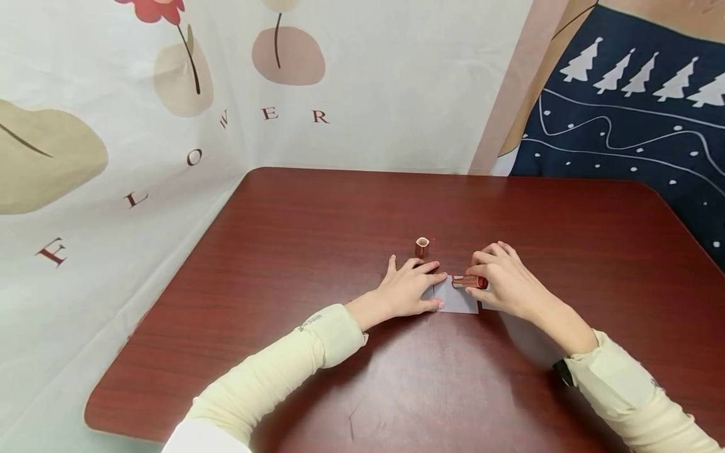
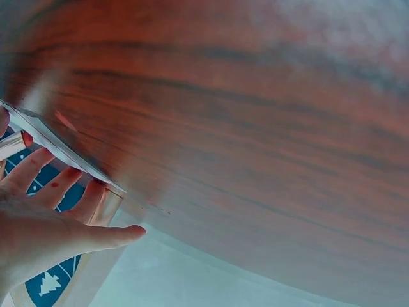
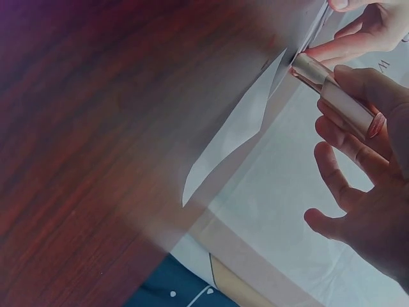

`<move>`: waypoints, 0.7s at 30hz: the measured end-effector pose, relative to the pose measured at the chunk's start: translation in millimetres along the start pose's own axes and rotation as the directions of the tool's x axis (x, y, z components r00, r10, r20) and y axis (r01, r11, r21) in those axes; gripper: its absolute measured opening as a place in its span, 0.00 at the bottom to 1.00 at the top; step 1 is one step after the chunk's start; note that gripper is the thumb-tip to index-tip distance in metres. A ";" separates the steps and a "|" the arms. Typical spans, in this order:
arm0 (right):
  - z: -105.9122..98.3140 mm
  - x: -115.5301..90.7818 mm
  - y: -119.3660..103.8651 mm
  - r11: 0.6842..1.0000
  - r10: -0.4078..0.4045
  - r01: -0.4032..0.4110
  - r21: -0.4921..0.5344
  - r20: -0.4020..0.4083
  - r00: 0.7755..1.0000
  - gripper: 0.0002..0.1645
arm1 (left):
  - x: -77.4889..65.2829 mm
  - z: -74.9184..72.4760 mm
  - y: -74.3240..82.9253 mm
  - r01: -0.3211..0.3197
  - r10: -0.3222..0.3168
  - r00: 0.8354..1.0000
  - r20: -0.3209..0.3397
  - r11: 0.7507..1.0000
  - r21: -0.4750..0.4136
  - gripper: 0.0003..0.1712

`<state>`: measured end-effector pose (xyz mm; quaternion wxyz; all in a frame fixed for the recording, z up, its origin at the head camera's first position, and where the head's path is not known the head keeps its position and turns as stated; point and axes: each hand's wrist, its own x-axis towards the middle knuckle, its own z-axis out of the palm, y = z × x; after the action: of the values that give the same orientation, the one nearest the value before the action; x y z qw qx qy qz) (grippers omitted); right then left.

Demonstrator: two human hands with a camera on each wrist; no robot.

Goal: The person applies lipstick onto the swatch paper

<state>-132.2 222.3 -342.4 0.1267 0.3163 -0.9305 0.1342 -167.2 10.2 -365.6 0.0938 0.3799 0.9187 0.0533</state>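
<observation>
My left hand lies with its fingers spread over the left side of a small white sheet of paper on the table. Its fingertips touch the paper, and reddish spots show on the fingers in the left wrist view. From the right, my right hand pinches a shiny rose-gold lipstick between thumb and fingers. The lipstick is held low and nearly level, its end over the paper; a red tip shows in the left wrist view. Beyond the left hand, a matching lipstick cap stands upright, its opening upward.
More white paper sticks out beneath the right hand. The dark red wooden table has rounded corners and meets a pale printed cloth at its back and left. A navy cloth with white trees hangs at the right.
</observation>
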 end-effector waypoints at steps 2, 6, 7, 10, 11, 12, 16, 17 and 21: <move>0.1 -0.4 -0.4 1.000 -0.004 0.004 -0.001 -0.004 1.000 0.11 | -0.2 0.4 0.2 0.000 0.000 1.000 -0.003 1.000 0.001 0.33; 0.6 -0.8 -0.2 1.000 0.003 -0.003 -0.007 0.003 1.000 0.12 | -0.8 0.4 0.4 -0.002 0.002 1.000 -0.010 1.000 -0.001 0.33; 0.5 -1.1 -0.3 1.000 0.006 -0.006 -0.010 0.005 1.000 0.12 | -1.0 0.4 0.5 -0.004 0.004 1.000 -0.010 1.000 -0.002 0.33; 0.8 -1.5 -0.5 1.000 0.013 -0.013 -0.018 0.010 1.000 0.12 | -1.5 0.1 0.9 -0.006 0.006 1.000 -0.005 1.000 -0.006 0.33; 1.0 -1.7 -0.6 1.000 0.014 -0.013 -0.019 0.009 1.000 0.12 | -1.6 0.2 0.9 -0.006 0.006 1.000 -0.003 1.000 -0.008 0.33; 0.9 -1.8 -1.1 1.000 0.013 -0.013 -0.021 0.007 1.000 0.12 | -1.7 0.4 0.9 -0.005 0.005 1.000 -0.001 1.000 -0.011 0.33; 0.8 -2.1 -2.6 1.000 0.004 -0.004 -0.030 -0.009 1.000 0.12 | -1.6 0.9 0.7 0.000 0.000 1.000 0.004 1.000 -0.014 0.33; 0.7 -2.1 -3.0 0.999 0.002 -0.003 -0.033 -0.013 1.000 0.12 | -1.6 1.0 0.6 0.002 -0.002 1.000 0.004 1.000 -0.015 0.33; 0.7 -1.7 -3.6 0.999 -0.005 0.004 -0.039 -0.024 1.000 0.13 | -1.0 1.6 0.2 0.004 -0.004 1.000 0.003 1.000 -0.013 0.33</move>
<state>-128.7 220.3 -343.0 0.1442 0.3141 -0.9307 0.1194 -166.0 9.7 -367.0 0.0980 0.3774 0.9190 0.0586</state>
